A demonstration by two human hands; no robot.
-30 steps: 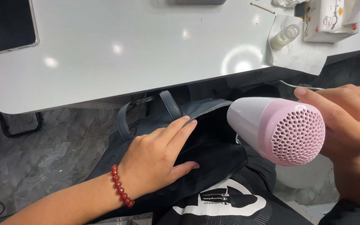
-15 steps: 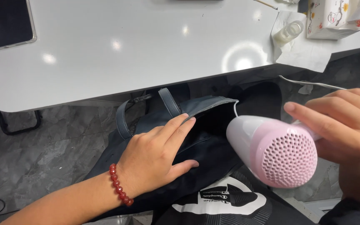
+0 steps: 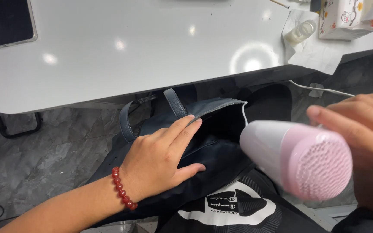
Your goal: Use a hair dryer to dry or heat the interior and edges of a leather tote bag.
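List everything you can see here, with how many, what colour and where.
Pink and white plastic hair dryer: one, right, held over the bag.
Dark navy fabric bag with grey handles: one, centre, on the lap.
White glossy table: one, top.
Small clear bottle: one, on white tissue paper, top right.
White floral tissue box: one, top right corner.
Dark tablet screen: one, top left.
White cord: one, under the table edge.
Red bead bracelet: one, left wrist.
Left hand: flat on the bag.
Right hand: gripping the dryer.
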